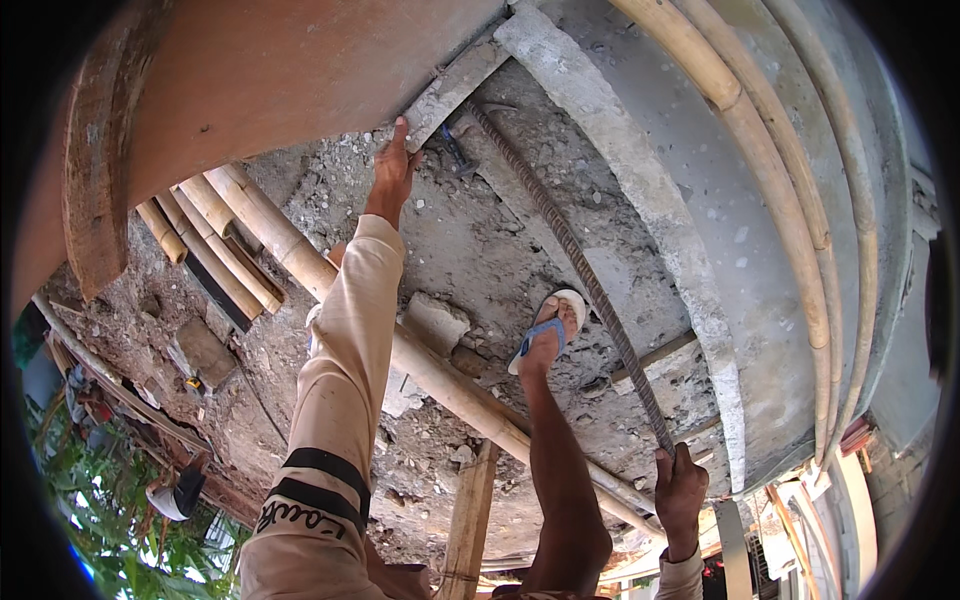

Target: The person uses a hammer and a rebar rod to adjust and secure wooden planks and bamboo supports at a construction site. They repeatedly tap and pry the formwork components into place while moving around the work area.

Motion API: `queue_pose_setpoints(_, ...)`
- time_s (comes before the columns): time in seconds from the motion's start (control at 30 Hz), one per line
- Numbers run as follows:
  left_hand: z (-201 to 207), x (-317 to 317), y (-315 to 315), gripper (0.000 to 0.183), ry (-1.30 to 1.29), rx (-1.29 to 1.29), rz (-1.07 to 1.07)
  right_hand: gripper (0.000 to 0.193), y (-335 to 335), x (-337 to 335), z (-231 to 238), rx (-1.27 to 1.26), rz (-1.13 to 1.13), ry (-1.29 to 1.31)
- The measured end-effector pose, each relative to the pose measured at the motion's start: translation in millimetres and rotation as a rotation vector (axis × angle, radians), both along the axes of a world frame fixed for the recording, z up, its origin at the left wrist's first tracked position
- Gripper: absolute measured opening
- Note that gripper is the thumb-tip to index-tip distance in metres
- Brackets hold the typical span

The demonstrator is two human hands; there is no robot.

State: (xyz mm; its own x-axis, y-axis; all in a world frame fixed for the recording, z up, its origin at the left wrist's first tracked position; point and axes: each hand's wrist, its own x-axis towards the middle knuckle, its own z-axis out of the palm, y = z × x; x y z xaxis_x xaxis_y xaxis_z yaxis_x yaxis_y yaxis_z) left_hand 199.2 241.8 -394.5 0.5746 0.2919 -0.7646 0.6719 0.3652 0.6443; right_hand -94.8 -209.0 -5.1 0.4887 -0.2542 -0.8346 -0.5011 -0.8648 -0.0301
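Fingers (662, 466) of the right hand (682, 500) curl closed around the lower end of a ribbed steel bar (577, 252), the fist low at the right with its beige cuff just entering at the lower edge. From that grip the bar slants up and to the left across broken, rubble-strewn ground (480, 240), its far end close beside a grey board (455, 92) set between an orange-brown wall (300, 80) and a pale concrete edge (640, 165). At the board's near end, the left hand (392, 178) reaches out at the full stretch of a nearly straight arm, index finger extended upward and fingertips touching the board; whether they grip it or only press against it cannot be told. A long beige sleeve (345, 385) with two black bands covers that arm, which passes above a thick bamboo pole (450, 385) lying diagonally over the ground. Between the two arms, a bare leg (562, 460) reaches forward, its foot (548, 335) planted in a sandal with blue straps, to the left of the bar. Just beyond the left hand lies a small tool with a dark blue handle (455, 150), while more bamboo poles (785, 190) curve along the grey surface at right.
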Motion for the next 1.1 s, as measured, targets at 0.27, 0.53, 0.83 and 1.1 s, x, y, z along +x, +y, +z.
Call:
queue_pose_setpoints(0.27, -10.8, 8.7, 3.8, 0.071, -0.104, -0.033, 0.022, 0.027, -1.8, 6.9, -4.9, 0.068, -0.031, -0.02)
queue_pose_setpoints(0.53, -23.5, 13.5, -3.5, 0.062, -0.218, -0.08, 0.172, 0.029, 17.0, -0.7, -8.4, 0.11, -0.071, -0.035)
queue_pose_setpoints(0.83, -21.2, 6.0, -8.1, 0.063, -0.271, -0.074, 0.16, 0.029, 21.3, -1.9, -13.9, 0.103, -0.059, -0.054)
queue_pose_setpoints(1.1, 32.7, -1.4, -12.3, 0.07, -0.31, 0.028, 0.104, 0.034, 26.4, -16.8, -27.2, 0.152, -0.161, -0.025)
